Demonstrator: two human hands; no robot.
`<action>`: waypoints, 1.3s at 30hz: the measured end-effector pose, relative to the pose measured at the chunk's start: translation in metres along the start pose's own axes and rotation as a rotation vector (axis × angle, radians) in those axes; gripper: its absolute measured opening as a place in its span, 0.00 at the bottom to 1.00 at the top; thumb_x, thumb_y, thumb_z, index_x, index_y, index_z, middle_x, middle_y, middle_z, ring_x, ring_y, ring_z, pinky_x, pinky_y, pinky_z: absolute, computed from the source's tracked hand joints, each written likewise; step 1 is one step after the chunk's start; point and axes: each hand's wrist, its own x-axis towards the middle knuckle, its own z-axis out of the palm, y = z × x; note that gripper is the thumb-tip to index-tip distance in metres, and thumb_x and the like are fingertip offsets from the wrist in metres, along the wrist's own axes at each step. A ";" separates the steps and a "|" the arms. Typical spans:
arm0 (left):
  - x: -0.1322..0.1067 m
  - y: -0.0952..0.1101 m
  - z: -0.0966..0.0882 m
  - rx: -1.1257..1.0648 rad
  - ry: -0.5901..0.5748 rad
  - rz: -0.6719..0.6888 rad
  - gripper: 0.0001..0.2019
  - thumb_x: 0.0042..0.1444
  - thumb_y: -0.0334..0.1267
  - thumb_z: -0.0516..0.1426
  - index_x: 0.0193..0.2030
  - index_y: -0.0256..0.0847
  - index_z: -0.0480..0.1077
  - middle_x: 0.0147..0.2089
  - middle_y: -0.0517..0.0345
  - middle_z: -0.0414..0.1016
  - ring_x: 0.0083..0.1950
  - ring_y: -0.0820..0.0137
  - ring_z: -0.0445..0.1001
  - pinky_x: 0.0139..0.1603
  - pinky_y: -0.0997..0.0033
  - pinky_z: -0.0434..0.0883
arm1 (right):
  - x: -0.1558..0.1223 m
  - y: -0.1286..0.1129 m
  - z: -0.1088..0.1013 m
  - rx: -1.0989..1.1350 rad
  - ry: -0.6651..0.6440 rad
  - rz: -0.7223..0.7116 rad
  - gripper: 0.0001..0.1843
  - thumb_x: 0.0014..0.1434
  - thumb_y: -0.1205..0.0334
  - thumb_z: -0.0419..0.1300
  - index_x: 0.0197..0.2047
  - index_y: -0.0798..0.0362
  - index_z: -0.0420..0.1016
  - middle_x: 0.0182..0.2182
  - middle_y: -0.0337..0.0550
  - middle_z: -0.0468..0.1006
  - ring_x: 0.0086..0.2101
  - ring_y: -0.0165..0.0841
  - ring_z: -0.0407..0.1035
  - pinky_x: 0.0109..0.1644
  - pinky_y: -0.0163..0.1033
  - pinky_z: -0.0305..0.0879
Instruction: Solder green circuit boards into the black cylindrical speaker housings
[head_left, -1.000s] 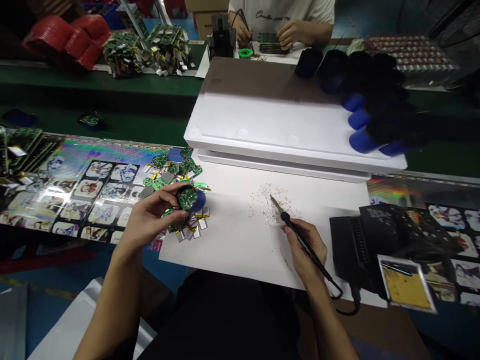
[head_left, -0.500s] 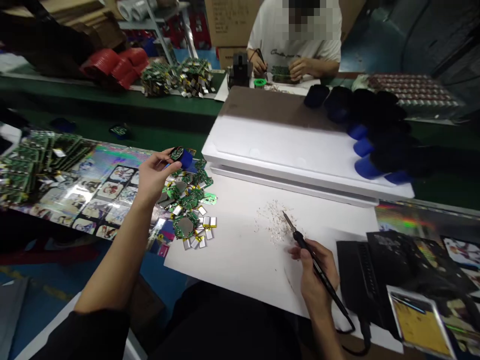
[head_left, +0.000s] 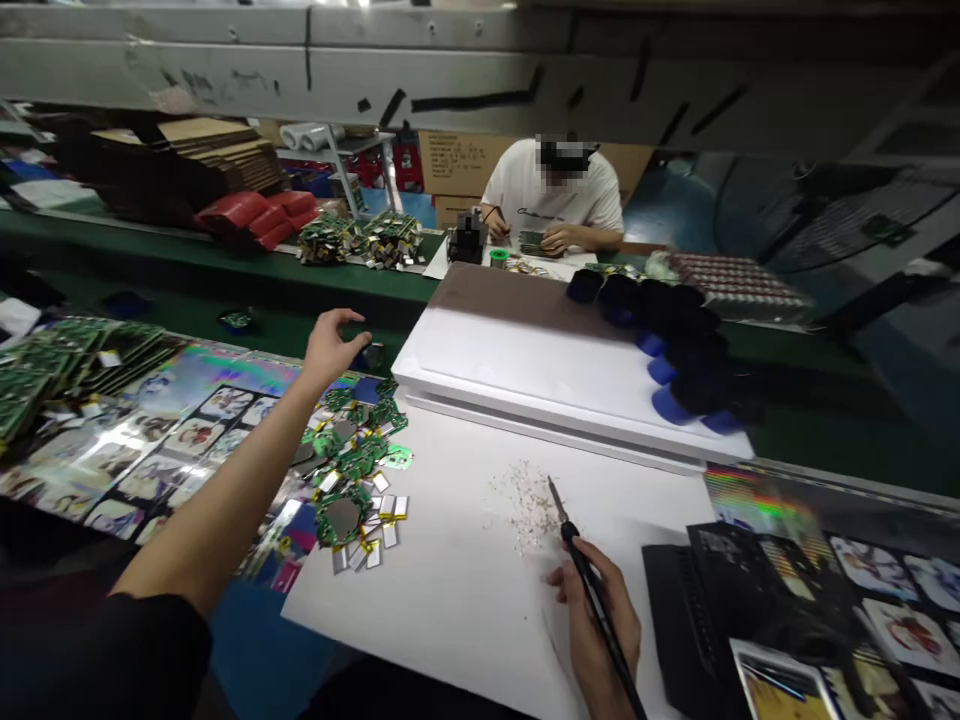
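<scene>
A green tabletop (head_left: 180,287) runs beyond both hands, with a co-worker in a white shirt (head_left: 551,200) on its far side. Ahead of the right hand and to the right of the left lies a white foam slab (head_left: 510,365), blue and dark cups (head_left: 671,403) standing along its right side. A white sheet (head_left: 465,610) spreads beneath the right hand. Green circuit boards (head_left: 360,455) lie heaped on the near side of the left hand.

The left hand (head_left: 330,348), which held a blue cup fitted with a board half a second ago, now reaches out over the green tabletop, thumb and curved fingers parted, nothing visible between them. The release appears to leave that hand free. The right hand (head_left: 609,625) is closed around a soldering iron (head_left: 592,590), tip forward. Just beside the left thumb sits a small dark piece (head_left: 373,356), likely that cup, blurred; whether the thumb touches it is unclear. Smallest of all, metal flecks (head_left: 525,505) scatter across the sheet ahead of the right hand.
</scene>
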 end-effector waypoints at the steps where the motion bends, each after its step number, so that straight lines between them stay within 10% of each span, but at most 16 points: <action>1: -0.001 0.016 0.005 -0.031 0.003 0.053 0.14 0.52 0.40 0.65 0.45 0.40 0.75 0.55 0.49 0.78 0.59 0.58 0.76 0.63 0.62 0.72 | -0.001 0.003 0.000 0.011 -0.012 -0.005 0.21 0.64 0.48 0.69 0.57 0.48 0.82 0.31 0.42 0.87 0.25 0.38 0.80 0.30 0.42 0.80; 6: -0.041 0.126 0.058 -0.235 -0.336 0.468 0.10 0.64 0.43 0.62 0.46 0.38 0.78 0.44 0.53 0.83 0.46 0.64 0.81 0.51 0.66 0.77 | -0.005 0.011 0.001 0.081 -0.102 0.005 0.19 0.71 0.50 0.62 0.60 0.48 0.81 0.50 0.51 0.88 0.28 0.36 0.82 0.29 0.39 0.79; 11: -0.114 0.212 0.150 -0.261 -0.757 0.909 0.17 0.71 0.37 0.58 0.63 0.42 0.74 0.61 0.45 0.79 0.60 0.60 0.78 0.63 0.58 0.75 | -0.006 -0.002 -0.001 -0.014 -0.113 -0.057 0.18 0.73 0.50 0.58 0.57 0.48 0.82 0.40 0.47 0.87 0.29 0.33 0.80 0.32 0.37 0.78; 15: -0.152 0.241 0.211 -0.030 -0.763 0.946 0.24 0.69 0.39 0.62 0.70 0.43 0.67 0.71 0.39 0.68 0.68 0.49 0.72 0.66 0.48 0.72 | -0.005 -0.010 -0.002 -0.041 -0.073 -0.083 0.18 0.74 0.48 0.57 0.56 0.48 0.81 0.40 0.46 0.85 0.27 0.32 0.77 0.31 0.38 0.77; 20: -0.159 0.257 0.240 -0.106 -0.675 0.869 0.11 0.66 0.39 0.65 0.49 0.37 0.72 0.55 0.44 0.77 0.54 0.55 0.76 0.57 0.56 0.72 | -0.005 -0.009 -0.004 -0.058 -0.066 -0.049 0.19 0.74 0.47 0.57 0.56 0.49 0.80 0.35 0.43 0.83 0.26 0.32 0.75 0.32 0.38 0.76; 24: -0.151 0.247 0.207 -0.325 -0.744 0.757 0.12 0.62 0.38 0.69 0.41 0.40 0.69 0.46 0.52 0.77 0.48 0.62 0.75 0.49 0.64 0.70 | -0.007 -0.005 -0.007 -0.065 -0.075 -0.052 0.19 0.74 0.48 0.57 0.57 0.49 0.79 0.34 0.41 0.82 0.27 0.32 0.75 0.33 0.38 0.75; 31: -0.171 0.164 0.056 -0.471 -1.242 0.512 0.14 0.57 0.41 0.72 0.40 0.41 0.72 0.48 0.54 0.81 0.50 0.63 0.79 0.49 0.68 0.70 | -0.006 0.000 -0.008 -0.096 -0.065 -0.017 0.20 0.71 0.48 0.61 0.59 0.49 0.77 0.45 0.47 0.84 0.30 0.32 0.79 0.34 0.38 0.77; 39: -0.228 0.067 0.009 -0.117 -1.063 0.359 0.11 0.58 0.31 0.69 0.46 0.43 0.76 0.65 0.48 0.77 0.65 0.55 0.75 0.65 0.60 0.69 | -0.006 -0.006 -0.006 -0.154 -0.088 -0.019 0.20 0.70 0.47 0.62 0.58 0.48 0.78 0.43 0.44 0.84 0.32 0.34 0.79 0.35 0.38 0.76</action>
